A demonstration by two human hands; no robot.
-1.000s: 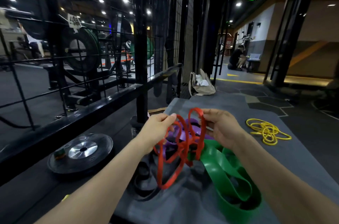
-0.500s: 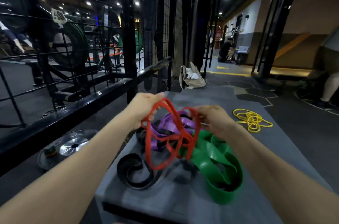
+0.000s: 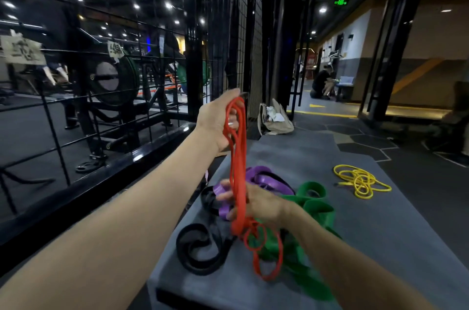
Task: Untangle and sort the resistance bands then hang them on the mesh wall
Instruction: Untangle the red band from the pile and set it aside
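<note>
Left hand (image 3: 218,122) grips red band (image 3: 238,170) high mid-frame; right hand (image 3: 256,204) pinches it lower. Bottom loops knotted, risk dragging green band (image 3: 314,210) up.

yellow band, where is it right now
In the head view the yellow band lies coiled on the grey mat's far right side, apart from the green band.

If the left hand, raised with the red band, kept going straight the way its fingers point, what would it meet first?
Most likely the black mesh wall. The left hand grips the top of the red band, fingertips aimed up and forward at it. Nothing else shows between, though depth is hard to judge.
</note>
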